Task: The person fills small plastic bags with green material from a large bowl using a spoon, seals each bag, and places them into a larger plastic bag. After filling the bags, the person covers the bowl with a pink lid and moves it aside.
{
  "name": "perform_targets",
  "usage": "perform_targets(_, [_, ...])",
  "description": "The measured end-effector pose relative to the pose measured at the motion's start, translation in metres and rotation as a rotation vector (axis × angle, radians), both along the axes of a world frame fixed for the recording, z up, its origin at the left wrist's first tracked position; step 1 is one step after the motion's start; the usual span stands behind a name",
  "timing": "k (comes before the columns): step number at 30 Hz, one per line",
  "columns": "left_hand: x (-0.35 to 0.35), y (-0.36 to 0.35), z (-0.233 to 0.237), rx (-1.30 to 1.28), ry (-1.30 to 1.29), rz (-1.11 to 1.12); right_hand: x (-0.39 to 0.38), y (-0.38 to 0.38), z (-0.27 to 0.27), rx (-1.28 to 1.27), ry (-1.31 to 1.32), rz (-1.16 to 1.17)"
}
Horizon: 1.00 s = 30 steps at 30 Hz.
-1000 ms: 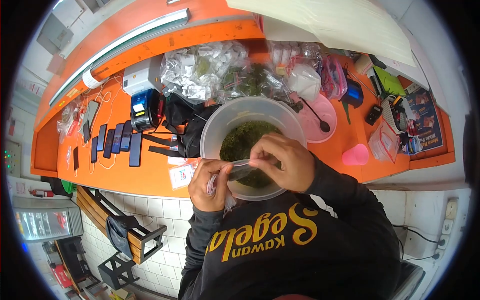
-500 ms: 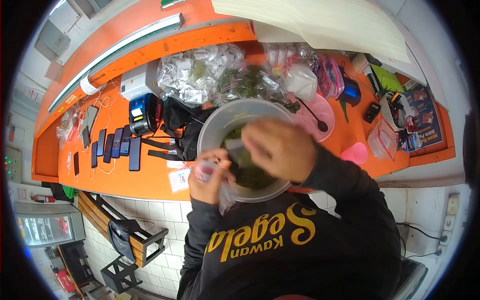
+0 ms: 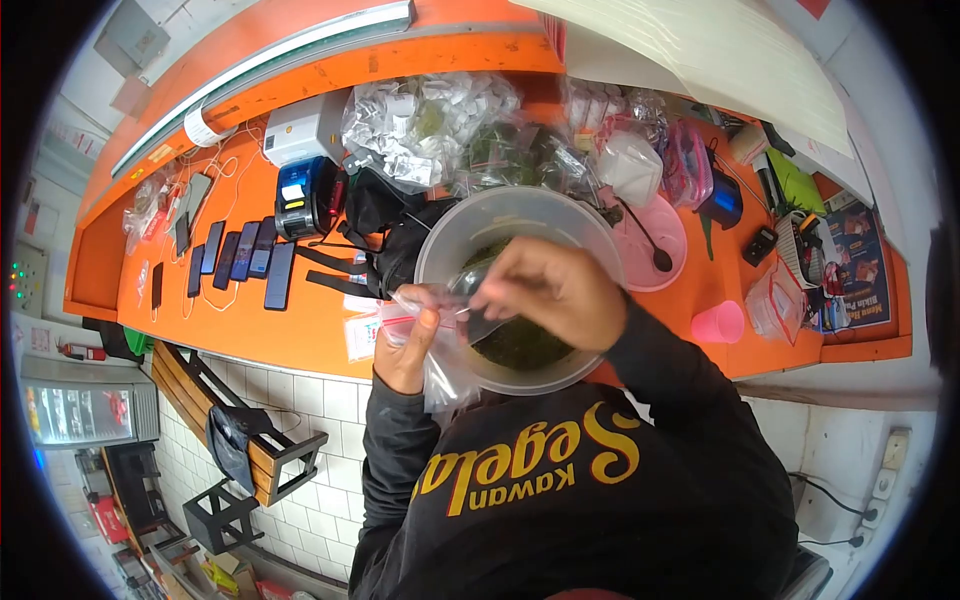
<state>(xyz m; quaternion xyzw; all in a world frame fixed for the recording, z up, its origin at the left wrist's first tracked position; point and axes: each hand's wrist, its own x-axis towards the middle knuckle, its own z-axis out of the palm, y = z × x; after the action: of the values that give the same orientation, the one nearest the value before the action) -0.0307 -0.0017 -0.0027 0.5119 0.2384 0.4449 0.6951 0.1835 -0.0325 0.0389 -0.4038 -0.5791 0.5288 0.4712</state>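
Left forearm comes up from the near edge of the bowl [image 3: 520, 200], sleeve to the wrist. Left hand [image 3: 405, 348] sits just outside the bowl's near-left rim, fingers curled and thumb pressed on top, clamped on the clear zip bag [image 3: 440, 365]. The bag's red-striped mouth faces the bowl, and its body hangs below the hand over the counter edge.

Right hand [image 3: 548, 285] reaches across the bowl from its right side, palm down, wrist bent. Its fingertips [image 3: 483, 295] are pinched together at the bag's mouth. We cannot tell what is between them. The two hands are close, nearly touching, above the bowl's left half.

The bowl holds green leaf matter [image 3: 525, 345], partly hidden under the right hand.

Well left of the bowl we note a row of phones [image 3: 235, 265], then a blue printer [image 3: 300, 205]. A black pouch [image 3: 385, 230] touches the bowl's left side. Just right of the bowl stands a pink plate [image 3: 640, 270], and further right a pink cup [image 3: 718, 322].
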Motion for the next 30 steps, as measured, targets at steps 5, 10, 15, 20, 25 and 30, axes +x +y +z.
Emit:
perform_targets(5, [-0.006,-0.003,0.005,-0.216,-0.028,-0.071,0.029,0.004,0.006,-0.207,0.215,0.097])
perform_targets(10, [0.007,-0.012,0.012,-0.171,0.232,-0.038,0.002,-0.001,-0.004,0.427,-0.498,-0.441])
perform_targets(15, [0.017,-0.015,0.001,0.247,0.404,0.092,-0.019,-0.019,-0.012,0.239,-0.340,-0.217])
perform_targets(20, [0.026,-0.026,0.023,0.446,0.650,0.277,-0.021,-0.019,-0.013,0.164,-0.325,-0.260])
perform_targets(25, [0.031,-0.028,0.008,0.601,0.748,0.572,-0.020,-0.008,-0.018,0.578,-0.816,-0.505])
perform_targets(30, [0.016,-0.013,0.011,0.266,0.590,0.445,-0.017,-0.016,0.003,0.769,-1.021,-0.195])
